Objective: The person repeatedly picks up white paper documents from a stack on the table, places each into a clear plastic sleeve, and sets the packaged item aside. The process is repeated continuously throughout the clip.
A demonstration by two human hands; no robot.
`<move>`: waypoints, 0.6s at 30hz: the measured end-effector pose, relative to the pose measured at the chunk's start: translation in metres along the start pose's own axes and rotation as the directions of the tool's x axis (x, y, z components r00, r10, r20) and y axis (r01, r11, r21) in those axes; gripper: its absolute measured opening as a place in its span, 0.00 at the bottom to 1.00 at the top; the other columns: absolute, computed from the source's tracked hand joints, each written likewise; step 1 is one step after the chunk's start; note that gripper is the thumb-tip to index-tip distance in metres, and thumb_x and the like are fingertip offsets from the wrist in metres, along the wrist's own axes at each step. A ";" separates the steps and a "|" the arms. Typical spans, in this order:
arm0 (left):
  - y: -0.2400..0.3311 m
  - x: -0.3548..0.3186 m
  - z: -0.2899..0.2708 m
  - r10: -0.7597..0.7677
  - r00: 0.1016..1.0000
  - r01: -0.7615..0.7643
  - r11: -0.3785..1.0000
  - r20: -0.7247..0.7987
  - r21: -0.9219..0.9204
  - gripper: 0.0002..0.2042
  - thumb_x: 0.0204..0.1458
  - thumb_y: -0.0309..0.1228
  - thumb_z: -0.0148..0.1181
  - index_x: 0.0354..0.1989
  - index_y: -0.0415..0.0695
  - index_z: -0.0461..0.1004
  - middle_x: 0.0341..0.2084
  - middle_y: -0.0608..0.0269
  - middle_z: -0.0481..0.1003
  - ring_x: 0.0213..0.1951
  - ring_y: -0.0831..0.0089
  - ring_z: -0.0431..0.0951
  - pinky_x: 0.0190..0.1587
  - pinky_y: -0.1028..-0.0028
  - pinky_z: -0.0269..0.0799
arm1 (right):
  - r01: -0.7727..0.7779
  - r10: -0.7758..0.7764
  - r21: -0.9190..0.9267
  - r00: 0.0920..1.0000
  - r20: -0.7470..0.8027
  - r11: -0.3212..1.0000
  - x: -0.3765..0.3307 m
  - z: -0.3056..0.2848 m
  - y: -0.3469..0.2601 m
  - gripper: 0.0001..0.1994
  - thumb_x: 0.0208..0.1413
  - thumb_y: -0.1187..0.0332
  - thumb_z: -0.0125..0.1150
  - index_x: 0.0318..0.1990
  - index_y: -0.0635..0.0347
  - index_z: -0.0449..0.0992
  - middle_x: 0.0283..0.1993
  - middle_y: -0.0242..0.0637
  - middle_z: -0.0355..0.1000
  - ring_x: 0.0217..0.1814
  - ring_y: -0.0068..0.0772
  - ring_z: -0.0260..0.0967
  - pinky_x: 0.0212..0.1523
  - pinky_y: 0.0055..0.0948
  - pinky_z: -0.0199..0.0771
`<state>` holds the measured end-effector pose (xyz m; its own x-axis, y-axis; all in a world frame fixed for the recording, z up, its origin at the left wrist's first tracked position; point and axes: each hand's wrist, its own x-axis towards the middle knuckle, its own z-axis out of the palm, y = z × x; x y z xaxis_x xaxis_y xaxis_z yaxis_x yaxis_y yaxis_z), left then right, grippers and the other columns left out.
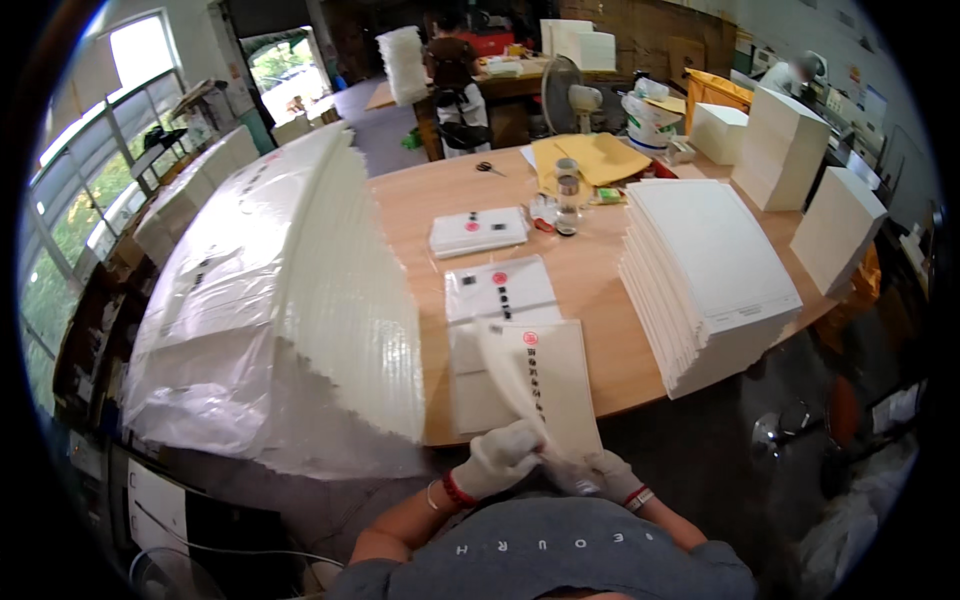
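Near the table's front edge, a cream paper pack point(568, 375) sits in a clear plastic bag point(512, 388) with a red round mark and dark print. My left hand point(497, 460), in a white glove, is closed on the bag near its lower left end. Across from it, my gloved right hand point(612, 474) grips the lower right end of the bagged pack, its fingers partly hidden by plastic. Partly under the pack lies another printed plastic packet point(470, 370). Farther back is a small stack of similar white packets point(478, 231).
A tall, leaning pile of plastic-wrapped packs point(270, 290) fills the left side. On the right stand a large white paper stack point(705, 250) and upright paper blocks point(782, 148). Scissors point(490, 168), a glass jar point(567, 205), yellow envelopes point(600, 158) and a fan point(562, 95) are farther back. Two people work beyond.
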<state>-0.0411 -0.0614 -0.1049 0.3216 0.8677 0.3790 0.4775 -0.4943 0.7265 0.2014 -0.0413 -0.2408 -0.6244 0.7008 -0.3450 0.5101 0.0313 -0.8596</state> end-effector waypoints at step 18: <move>0.082 -0.138 -0.379 0.033 0.344 -0.038 0.999 -0.938 0.022 0.09 0.59 0.33 0.44 0.28 0.43 0.65 0.30 0.66 0.66 0.33 0.71 0.68 0.38 0.71 0.65 | 0.289 -0.752 0.768 0.558 0.350 0.572 0.056 0.021 -0.391 0.15 0.59 0.63 0.50 0.47 0.65 0.65 0.30 0.33 0.68 0.26 0.20 0.69 0.27 0.21 0.73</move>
<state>-0.3564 -0.2016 0.1193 -0.6405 0.3316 0.6927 0.4827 -0.5276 0.6990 -0.0460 -0.0293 0.0679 -0.9393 0.1185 0.3219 -0.3430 -0.3266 -0.8808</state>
